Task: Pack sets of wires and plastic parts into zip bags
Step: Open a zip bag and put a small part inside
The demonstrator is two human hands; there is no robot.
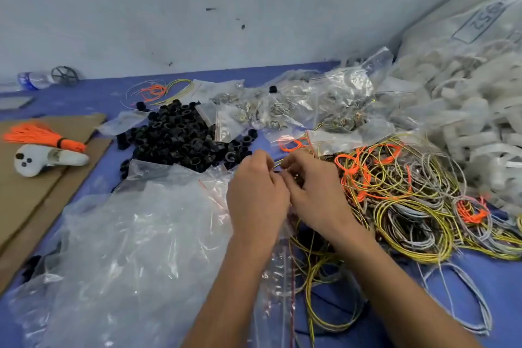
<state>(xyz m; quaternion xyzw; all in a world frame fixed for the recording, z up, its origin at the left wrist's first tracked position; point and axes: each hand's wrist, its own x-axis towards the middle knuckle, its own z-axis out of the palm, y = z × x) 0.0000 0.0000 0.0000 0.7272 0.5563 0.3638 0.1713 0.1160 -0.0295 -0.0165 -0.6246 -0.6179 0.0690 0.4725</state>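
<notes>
A blue table surface (93, 99) carries a heap of black plastic rings (175, 138), tangled yellow, grey and orange wires (404, 200), crumpled clear plastic bags (135, 240) and brown cardboard sheets (31, 192).

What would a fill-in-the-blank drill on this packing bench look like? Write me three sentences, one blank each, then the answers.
1. The pile of plastic rings beyond the left hand is ____ in colour.
2. The orange tassel lies on sheets of ____.
3. The tangled wire heap lies on the person's ____ side.

Answers: black; cardboard; right
</notes>
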